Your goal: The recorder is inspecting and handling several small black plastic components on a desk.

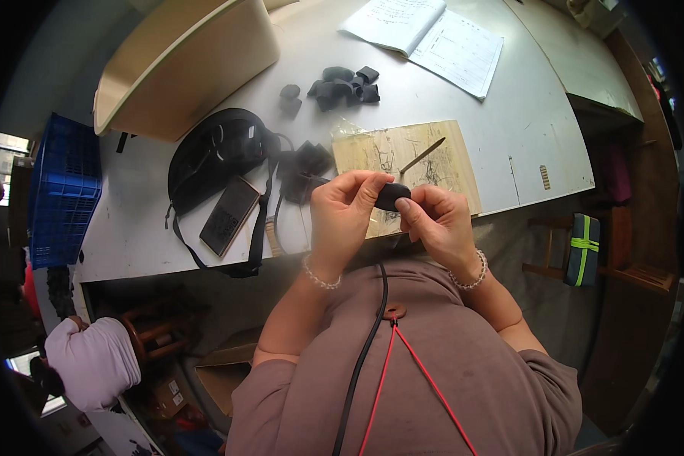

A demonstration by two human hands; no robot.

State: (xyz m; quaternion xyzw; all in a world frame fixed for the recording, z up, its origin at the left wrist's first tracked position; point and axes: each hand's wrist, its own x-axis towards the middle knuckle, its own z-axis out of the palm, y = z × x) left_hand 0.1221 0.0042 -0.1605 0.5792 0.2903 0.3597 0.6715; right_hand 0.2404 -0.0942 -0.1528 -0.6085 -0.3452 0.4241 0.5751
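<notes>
Between my two hands is a small black rounded piece [391,197], held above the near edge of the table. My left hand [347,209] pinches its left end with thumb and fingers. At its right end, the thumb and curled fingers of my right hand [438,219] close on it. Just beyond them lies a wooden board [452,163] with dark marks, and a slim pointed metal tool [422,156] stands or rests on it at a slant. Small black pieces form a pile [338,89] farther back, with more dark pieces [309,163] left of the board.
A black bag [220,152] with a strap and a phone [229,216] lie on the left. Behind them stands a large beige bin [197,68]. An open notebook [456,49] lies at the back. A blue crate [67,190] and another person [91,361] are at far left.
</notes>
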